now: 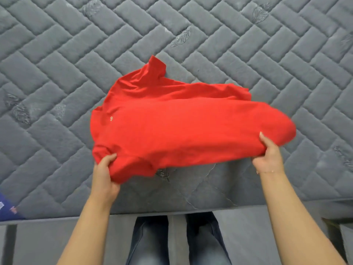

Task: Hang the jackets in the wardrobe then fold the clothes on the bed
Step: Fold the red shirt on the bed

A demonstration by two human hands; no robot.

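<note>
Both hands grip the red polo shirt [172, 119] at mid-frame — left hand [106, 175], right hand [268, 155] pinching its near edge — light, limp cloth, best held by its edges

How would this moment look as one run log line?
step: fold | left hand: grips red shirt | right hand: grips shirt edge | surface: grey mattress

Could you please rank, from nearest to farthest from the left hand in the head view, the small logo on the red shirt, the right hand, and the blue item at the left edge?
From the left hand:
1. Logo on the red shirt, just above.
2. Blue item, lower left edge.
3. Right hand, across the shirt.
</note>
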